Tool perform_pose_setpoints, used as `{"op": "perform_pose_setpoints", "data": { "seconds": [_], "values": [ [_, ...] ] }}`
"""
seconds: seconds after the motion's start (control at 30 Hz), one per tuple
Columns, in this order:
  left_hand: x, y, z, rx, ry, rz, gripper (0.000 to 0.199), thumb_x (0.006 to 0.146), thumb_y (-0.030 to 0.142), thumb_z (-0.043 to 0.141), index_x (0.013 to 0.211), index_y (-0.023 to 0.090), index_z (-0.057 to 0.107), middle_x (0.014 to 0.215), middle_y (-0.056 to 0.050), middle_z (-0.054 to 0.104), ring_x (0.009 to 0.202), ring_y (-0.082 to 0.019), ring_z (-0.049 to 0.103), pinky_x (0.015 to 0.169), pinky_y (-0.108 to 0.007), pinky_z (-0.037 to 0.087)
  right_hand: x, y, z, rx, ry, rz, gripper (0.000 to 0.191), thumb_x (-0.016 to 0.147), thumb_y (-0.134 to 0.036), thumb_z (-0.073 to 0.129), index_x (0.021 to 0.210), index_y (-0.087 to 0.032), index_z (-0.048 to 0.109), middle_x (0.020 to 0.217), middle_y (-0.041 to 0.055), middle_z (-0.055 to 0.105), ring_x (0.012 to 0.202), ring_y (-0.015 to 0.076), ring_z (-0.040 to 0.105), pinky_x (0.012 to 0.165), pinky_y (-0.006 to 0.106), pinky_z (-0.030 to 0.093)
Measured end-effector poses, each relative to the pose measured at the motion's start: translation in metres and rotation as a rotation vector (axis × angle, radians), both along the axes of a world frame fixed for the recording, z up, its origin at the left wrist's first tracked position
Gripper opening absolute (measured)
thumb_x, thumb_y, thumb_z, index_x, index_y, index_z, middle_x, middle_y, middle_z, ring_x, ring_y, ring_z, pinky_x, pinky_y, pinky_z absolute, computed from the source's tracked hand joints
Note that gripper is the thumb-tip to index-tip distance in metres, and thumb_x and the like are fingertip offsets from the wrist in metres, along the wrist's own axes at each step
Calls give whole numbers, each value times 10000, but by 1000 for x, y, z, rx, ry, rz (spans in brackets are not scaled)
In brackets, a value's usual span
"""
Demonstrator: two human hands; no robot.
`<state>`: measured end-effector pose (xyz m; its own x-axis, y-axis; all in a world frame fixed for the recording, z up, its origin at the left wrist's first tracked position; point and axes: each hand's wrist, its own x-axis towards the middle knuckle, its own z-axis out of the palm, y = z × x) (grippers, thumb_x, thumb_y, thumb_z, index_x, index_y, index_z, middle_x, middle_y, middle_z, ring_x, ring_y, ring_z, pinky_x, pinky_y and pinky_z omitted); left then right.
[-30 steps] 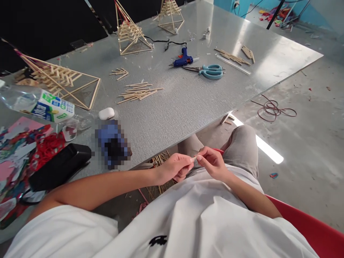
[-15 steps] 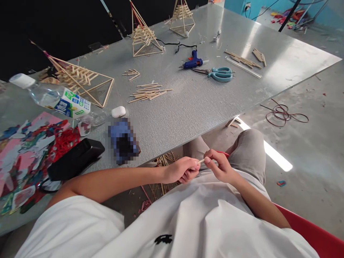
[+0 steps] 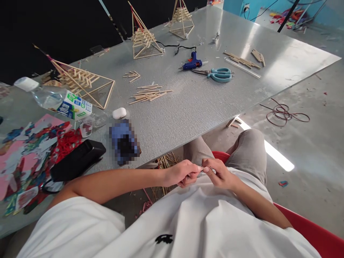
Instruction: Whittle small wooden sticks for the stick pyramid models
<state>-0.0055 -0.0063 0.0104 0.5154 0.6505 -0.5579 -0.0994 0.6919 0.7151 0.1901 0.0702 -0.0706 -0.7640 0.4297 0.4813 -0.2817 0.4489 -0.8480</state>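
Note:
Over my lap, my left hand (image 3: pixel 189 173) and my right hand (image 3: pixel 217 172) are closed, fingertips meeting in a pinch. Between them is a short wooden stick (image 3: pixel 202 170), nearly all covered by the fingers. On the table past my hands lie a pile of similar cut sticks (image 3: pixel 149 94) and a smaller pile (image 3: pixel 132 75). A blue glue gun (image 3: pixel 192 62) rests behind blue-handled scissors (image 3: pixel 219 75). Stick pyramids stand farther back, one at the left (image 3: pixel 80 81), one in the middle (image 3: pixel 145 42) and one at the far edge (image 3: pixel 182 18).
At the left are a plastic bottle (image 3: pixel 73 104), a black case (image 3: pixel 77 160), coloured scraps (image 3: pixel 24 161), a white earbud case (image 3: pixel 119 113) and a blurred-out phone (image 3: pixel 124 141). Longer sticks (image 3: pixel 242 60) lie at the right. A brown cord (image 3: pixel 282 115) is on the floor. The table edge (image 3: pixel 185 140) runs before my knees.
Both hands have dropped slightly and drawn closer together. The stick, visible between the fingertips before, is now mostly hidden. Things on the table have stayed put; the view shifted a little.

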Motion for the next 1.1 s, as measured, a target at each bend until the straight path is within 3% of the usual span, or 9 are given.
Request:
{"op": "perform_pose_setpoints", "data": {
  "seconds": [0.1,0.2,0.3,0.43,0.67,0.83,0.97,1.1],
  "values": [
    [2,-1,-2,23,81,46,560,854,609,641,570,254,314,445,87,264,435,-67,182,427,-253,136,2,8,2,103,-29,-12,254,1138,-269,412,908,-233,512,732,-28,502,631,135,440,591,275,376],
    [4,-1,-5,30,177,89,528,833,587,634,561,251,330,439,83,284,434,-63,170,434,-256,123,6,17,10,338,-86,-82,104,1104,-199,508,1132,-200,609,865,35,686,722,159,559,643,292,457],
    [6,-1,-7,-50,202,103,451,806,525,621,597,254,326,451,100,254,446,-65,133,447,-257,97,11,22,19,512,-82,-132,233,1055,-128,600,1279,-187,629,985,69,776,793,176,635,697,313,526],
    [6,-1,-6,-96,177,72,419,793,471,580,617,263,261,484,106,192,476,-72,98,464,-263,79,18,19,25,610,-106,-115,294,1039,-93,610,1320,-174,634,1085,86,811,897,208,708,760,347,592],
    [3,2,-8,-91,167,53,460,799,513,597,636,263,247,496,108,185,495,-78,78,464,-257,75,21,9,23,747,-216,-222,329,1031,-29,499,1305,-144,642,1021,96,816,853,212,724,705,328,584],
    [4,1,-11,43,332,-11,390,868,524,467,631,260,304,471,91,253,464,-94,163,459,-258,161,15,7,16,693,-237,-233,359,1016,-19,453,1266,-180,654,968,81,807,791,202,691,693,319,553],
    [5,-2,-10,165,474,-46,381,910,440,466,600,235,379,496,52,387,500,-109,311,500,-273,234,14,10,14,531,-226,-205,278,1048,-73,487,1206,-200,677,881,59,786,745,188,671,643,298,515],
    [3,-1,-7,220,540,-110,390,946,387,453,603,231,356,538,54,366,543,-115,300,523,-292,214,16,17,16,339,-235,-87,182,1065,-164,579,1166,-215,721,890,56,798,748,176,703,657,289,542]
  ]
}}
